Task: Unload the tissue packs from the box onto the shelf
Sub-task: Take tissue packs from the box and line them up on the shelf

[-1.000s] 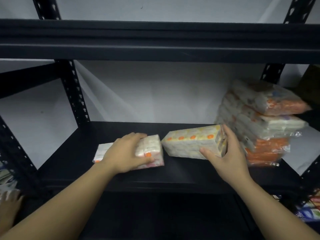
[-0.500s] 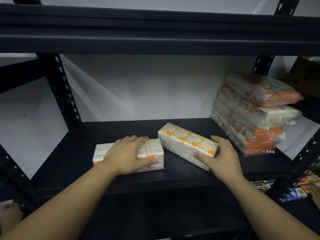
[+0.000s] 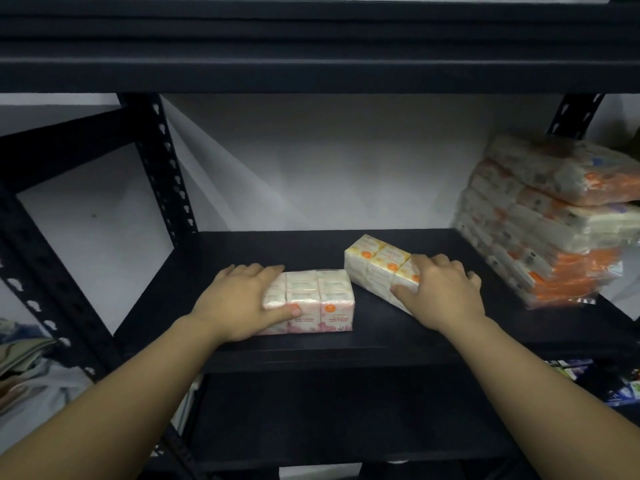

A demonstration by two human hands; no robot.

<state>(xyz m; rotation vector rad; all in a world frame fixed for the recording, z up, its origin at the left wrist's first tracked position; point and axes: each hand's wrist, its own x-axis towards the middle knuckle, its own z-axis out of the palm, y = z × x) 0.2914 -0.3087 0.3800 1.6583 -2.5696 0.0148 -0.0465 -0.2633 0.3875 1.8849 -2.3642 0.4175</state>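
right hand (image 3: pixel 441 295) has laid the yellow tissue pack (image 3: pixel 379 263) flat on the shelf (image 3: pixel 398 344).

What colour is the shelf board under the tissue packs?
Black, seen in the head view: the shelf board.

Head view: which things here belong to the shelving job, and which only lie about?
Job:
- pink-and-white tissue pack, gripped by left hand
- yellow-and-white tissue pack, gripped by right hand
- stacked orange-and-white tissue packs
- black metal shelf

Lying about:
- crumpled cloth
- colourful packets
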